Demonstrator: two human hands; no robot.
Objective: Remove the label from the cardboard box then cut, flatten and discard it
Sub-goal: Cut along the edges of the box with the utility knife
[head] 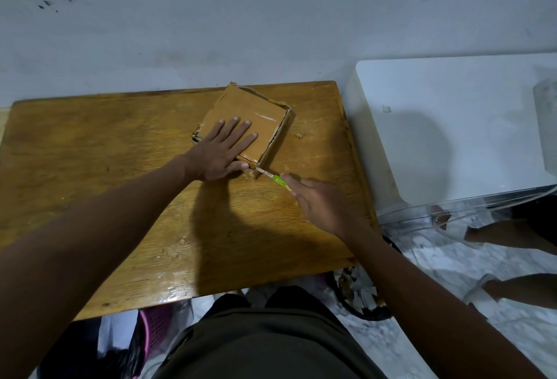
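Pale, scuffed wall fills the top of my view, and below it sits the wooden counter (pixel 105 143), its glossy top catching glare along the near edge. To the right is a white appliance (pixel 446 125), cut off by the frame, and someone else's legs and white slippers (pixel 479 291) show only in part. Under the counter I can make out a pink basket (pixel 156 321) and a dark round bin (pixel 358 297), both mostly hidden.

My left hand (pixel 224 149) lies flat on the cardboard box (pixel 256 110), fingers straight and spread, pressing its top face; the thumb runs along the box's near edge. My right hand (pixel 319 203) grips a cutter with a green handle (pixel 278 180), forefinger stretched along it; the rest of the grip is hidden beneath the hand. Its tip meets the box's near right corner, though I cannot see whether the blade has entered.

The box sits toward the counter's far right, turned at an angle, its long axis running from near left to far right. Clear tape glints on its top.
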